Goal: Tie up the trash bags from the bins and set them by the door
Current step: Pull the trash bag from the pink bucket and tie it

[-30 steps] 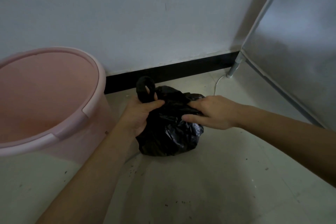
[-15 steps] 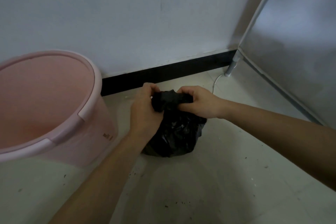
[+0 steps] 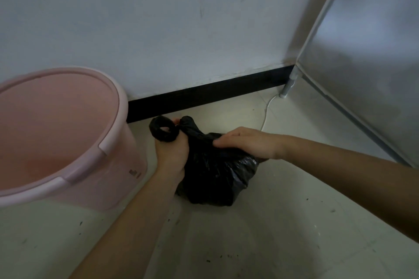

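Head view. Black bag sits on the floor at frame centre, just right of the pink bin and near the black baseboard. L hand, centre-left: fingers curled round the bag's twisted neck, with a loop of plastic above the fist. R hand lies palm-down on the bag's top, fingers slightly bent; whether they pinch the plastic cannot be told. White cable on floor, upper right.
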A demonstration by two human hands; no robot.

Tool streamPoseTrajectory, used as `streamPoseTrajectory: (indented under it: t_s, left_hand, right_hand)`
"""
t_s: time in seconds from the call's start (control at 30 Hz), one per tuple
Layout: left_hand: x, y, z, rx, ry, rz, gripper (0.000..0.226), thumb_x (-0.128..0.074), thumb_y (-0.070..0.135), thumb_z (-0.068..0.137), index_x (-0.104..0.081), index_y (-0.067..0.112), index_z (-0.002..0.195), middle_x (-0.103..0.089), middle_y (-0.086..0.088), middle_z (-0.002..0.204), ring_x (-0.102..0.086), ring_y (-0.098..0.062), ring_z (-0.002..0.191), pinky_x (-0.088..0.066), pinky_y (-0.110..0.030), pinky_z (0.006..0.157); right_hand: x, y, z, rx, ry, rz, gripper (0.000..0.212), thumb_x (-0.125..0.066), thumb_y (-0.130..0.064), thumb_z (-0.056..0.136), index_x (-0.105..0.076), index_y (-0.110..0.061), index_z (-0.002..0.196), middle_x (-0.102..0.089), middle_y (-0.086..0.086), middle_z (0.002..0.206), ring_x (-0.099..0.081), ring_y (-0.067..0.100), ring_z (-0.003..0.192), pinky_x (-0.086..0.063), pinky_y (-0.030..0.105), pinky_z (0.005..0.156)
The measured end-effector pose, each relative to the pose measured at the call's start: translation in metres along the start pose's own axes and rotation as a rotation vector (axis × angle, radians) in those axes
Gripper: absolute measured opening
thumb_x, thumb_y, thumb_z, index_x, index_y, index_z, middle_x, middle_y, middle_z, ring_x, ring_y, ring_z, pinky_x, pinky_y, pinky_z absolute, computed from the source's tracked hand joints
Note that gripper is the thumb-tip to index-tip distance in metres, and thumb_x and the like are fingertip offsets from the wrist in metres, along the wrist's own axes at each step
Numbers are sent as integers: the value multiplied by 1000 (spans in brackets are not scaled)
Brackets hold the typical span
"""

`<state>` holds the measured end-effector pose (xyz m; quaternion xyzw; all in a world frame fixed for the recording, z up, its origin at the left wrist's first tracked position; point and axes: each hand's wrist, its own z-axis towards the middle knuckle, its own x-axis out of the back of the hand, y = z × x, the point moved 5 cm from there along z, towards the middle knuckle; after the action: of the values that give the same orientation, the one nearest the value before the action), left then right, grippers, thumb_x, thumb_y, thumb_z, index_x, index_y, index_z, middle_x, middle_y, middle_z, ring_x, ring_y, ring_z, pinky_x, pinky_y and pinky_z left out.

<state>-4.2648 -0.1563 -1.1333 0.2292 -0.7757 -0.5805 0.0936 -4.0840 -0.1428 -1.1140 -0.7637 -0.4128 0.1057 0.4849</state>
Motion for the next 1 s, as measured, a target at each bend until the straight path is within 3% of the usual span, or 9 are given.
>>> streamPoseTrajectory:
  t_s: [0.1, 0.23, 0.37, 0.47, 0.57, 0.67, 0.77, 0.83, 1.0]
  left_hand:
    - [-1, 4, -4, 10, -82, -75, 20, -64, 2, 92, -71, 19, 84, -74, 3, 79, -70, -13, 76, -56, -26, 67]
    - [-3, 9, -7, -58, -170, -27, 22, -62, -4, 90, -70, 14, 101, -75, -13, 98, -73, -20, 84, -56, -29, 66]
    - [-1, 3, -4, -37, -129, 9, 25, -70, 3, 88, -73, 28, 86, -75, -13, 96, -72, -28, 88, -58, -42, 76]
    - [0, 4, -3, -50, -110, 26, 31, -72, 7, 86, -73, 35, 75, -75, -7, 91, -70, -26, 86, -55, -45, 81]
    - [0, 12, -7, -138, -161, 100, 36, -67, -1, 87, -72, 32, 75, -74, 3, 86, -70, -15, 85, -56, -34, 83]
    - [6, 17, -11, -190, -157, 154, 39, -65, -4, 86, -75, 32, 74, -75, 8, 86, -70, -11, 86, -55, -32, 87]
    - [10, 21, -13, -218, -115, 122, 36, -66, -4, 85, -77, 29, 77, -77, 7, 86, -72, -8, 85, -57, -27, 83]
    - [7, 22, -16, -232, -115, 116, 28, -66, -6, 85, -76, 20, 84, -77, 4, 88, -72, -6, 82, -58, -25, 81]
    - [3, 27, -18, -276, -276, 168, 32, -65, -7, 86, -75, 22, 93, -77, 11, 91, -71, -2, 90, -55, -20, 83]
  right_hand:
    - [-3, 6, 0, -156, -68, 213, 65, -35, -62, 99, -66, -12, 128, -70, 7, 126, -65, 22, 117, -40, 38, 113]
    - [-5, 3, -5, -120, -18, -3, 38, -49, -47, 101, -67, -22, 123, -71, 0, 120, -68, 15, 110, -49, 35, 106]
    - [-12, 3, -3, -89, -92, 109, 47, -53, -40, 101, -46, -32, 146, -74, -8, 108, -67, 31, 94, -52, 44, 83]
    - [-13, 2, 1, -35, -36, 187, 36, -55, -30, 102, -57, -26, 138, -73, 0, 118, -67, 31, 113, -52, 46, 99]
    - [3, -4, 1, 25, 195, 231, 23, -59, -28, 99, -70, -20, 118, -72, -13, 89, -65, 7, 77, -54, 24, 71]
    - [24, -8, -3, 14, 315, 227, 20, -59, -30, 100, -70, -20, 113, -64, -5, 96, -59, 7, 75, -52, 20, 66]
    - [15, -8, -3, -36, 148, 285, 31, -58, -35, 99, -66, -21, 125, -69, 4, 117, -65, 15, 85, -54, 23, 69]
    - [-3, -4, 0, -73, 12, 311, 36, -55, -37, 101, -62, -21, 133, -71, 4, 121, -70, 20, 99, -56, 29, 81]
    - [2, -7, -1, -39, 123, 342, 20, -55, -25, 102, -68, -15, 112, -66, -8, 72, -54, 4, 59, -41, 16, 52]
